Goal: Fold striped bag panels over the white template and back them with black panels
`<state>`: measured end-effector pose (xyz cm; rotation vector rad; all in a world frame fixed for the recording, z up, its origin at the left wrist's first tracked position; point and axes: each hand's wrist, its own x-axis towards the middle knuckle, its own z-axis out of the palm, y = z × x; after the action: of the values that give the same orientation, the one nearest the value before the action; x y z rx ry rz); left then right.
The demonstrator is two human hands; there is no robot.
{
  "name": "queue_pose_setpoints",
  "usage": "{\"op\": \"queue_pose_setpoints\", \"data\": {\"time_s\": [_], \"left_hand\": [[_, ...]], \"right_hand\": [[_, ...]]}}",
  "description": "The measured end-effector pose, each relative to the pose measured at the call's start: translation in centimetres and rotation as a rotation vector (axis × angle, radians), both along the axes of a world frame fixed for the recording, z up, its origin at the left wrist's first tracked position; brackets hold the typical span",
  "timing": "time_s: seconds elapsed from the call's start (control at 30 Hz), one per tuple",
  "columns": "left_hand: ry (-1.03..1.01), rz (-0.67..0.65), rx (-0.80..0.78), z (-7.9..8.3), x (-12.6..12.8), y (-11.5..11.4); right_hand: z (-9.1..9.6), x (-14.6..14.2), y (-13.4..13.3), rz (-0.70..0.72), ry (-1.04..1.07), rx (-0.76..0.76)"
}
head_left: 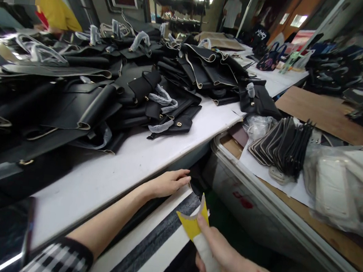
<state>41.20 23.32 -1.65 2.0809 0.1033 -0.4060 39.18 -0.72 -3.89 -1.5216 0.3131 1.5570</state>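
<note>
My left hand [168, 182] reaches forward and rests on the front edge of the white table [127, 169], fingers stretched out and flat, holding nothing. My right hand [225, 260] is lower right, closed round a white and yellow strip of backing paper [202, 236] whose yellow end curls up above my thumb. A heap of black leather bag panels and straps [85, 97] covers the table beyond my left hand, some wrapped in clear plastic.
A dark phone [5, 234] lies at the table's near left. To the right stands a lower cardboard-topped bench [325, 111] with a row of black pouches [283, 146] and bagged white parts [343, 186]. People stand at the far back.
</note>
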Motion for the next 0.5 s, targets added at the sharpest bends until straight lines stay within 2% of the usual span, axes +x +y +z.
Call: {"op": "queue_pose_setpoints", "data": {"time_s": [0.07, 0.13, 0.17, 0.2, 0.27, 0.33, 0.4, 0.5], "left_hand": [[-0.006, 0.087, -0.023, -0.5, -1.7, -0.2], [-0.001, 0.141, -0.093, -0.8, -2.8, -0.6], [0.002, 0.166, -0.135, -1.0, -3.1, -0.8], [0.007, 0.19, -0.171, -1.1, -3.3, -1.0], [0.015, 0.229, -0.206, -1.3, -3.4, -1.3], [0.014, 0.241, -0.195, -1.5, -3.3, -1.5], [0.008, 0.241, -0.186, -1.7, -3.2, -1.5], [0.001, 0.248, -0.162, -2.0, -3.1, -1.4]], "right_hand": [[0.3, -0.6, -0.9, 0.026, -0.023, 0.028], [0.5, -0.9, -2.3, 0.075, -0.139, 0.065], [0.6, -0.8, -3.0, 0.057, -0.227, 0.078], [0.6, -0.4, -3.6, -0.01, -0.321, 0.085], [0.6, 0.7, -4.0, -0.236, -0.488, 0.091], [0.2, 2.2, -3.4, -0.429, -0.542, 0.106], [-0.5, 3.3, -2.3, -0.477, -0.484, 0.128], [-2.1, 3.8, -1.0, -0.461, -0.4, 0.132]]}}
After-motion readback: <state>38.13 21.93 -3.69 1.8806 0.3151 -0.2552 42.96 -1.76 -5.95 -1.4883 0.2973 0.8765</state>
